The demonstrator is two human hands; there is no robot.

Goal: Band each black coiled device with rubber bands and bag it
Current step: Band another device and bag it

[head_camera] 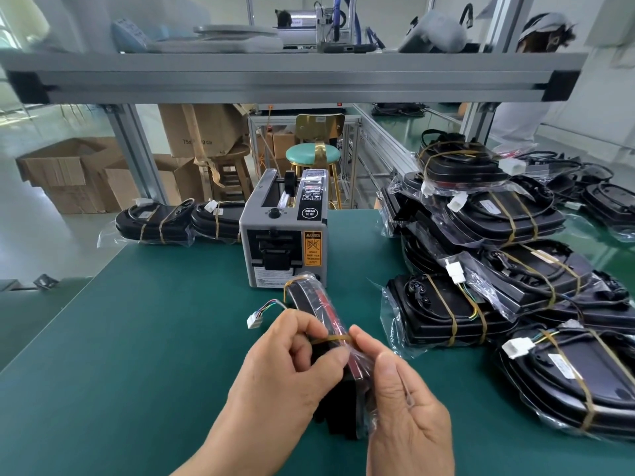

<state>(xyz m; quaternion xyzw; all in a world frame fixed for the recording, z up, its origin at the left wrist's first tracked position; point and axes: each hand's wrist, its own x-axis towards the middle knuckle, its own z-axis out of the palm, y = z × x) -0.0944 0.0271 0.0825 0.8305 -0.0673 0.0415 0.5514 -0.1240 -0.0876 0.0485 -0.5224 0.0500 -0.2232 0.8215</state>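
**Item:** black coiled device [311,305], in a clear bag, held edge-on above the green worktop [137,338], lower centre of the frame. A tan band circles its far end. Its white connector [254,321] hangs out on coloured wires to the left.

**Left hand** [285,369]: fingers [309,326] curled, pinching one end of a rubber band [335,338].

**Right hand** [405,400]: fingers [367,343] pinching the other end, the band drawn taut across the device.

**Centre, behind the hands:** grey tape dispenser [285,231] (orange caution label on its front).

**Right of frame:** pile of banded, bagged devices [481,304], heaped on the worktop.

**Left of the dispenser:** two more bagged devices [154,221], side by side at the worktop's far edge.
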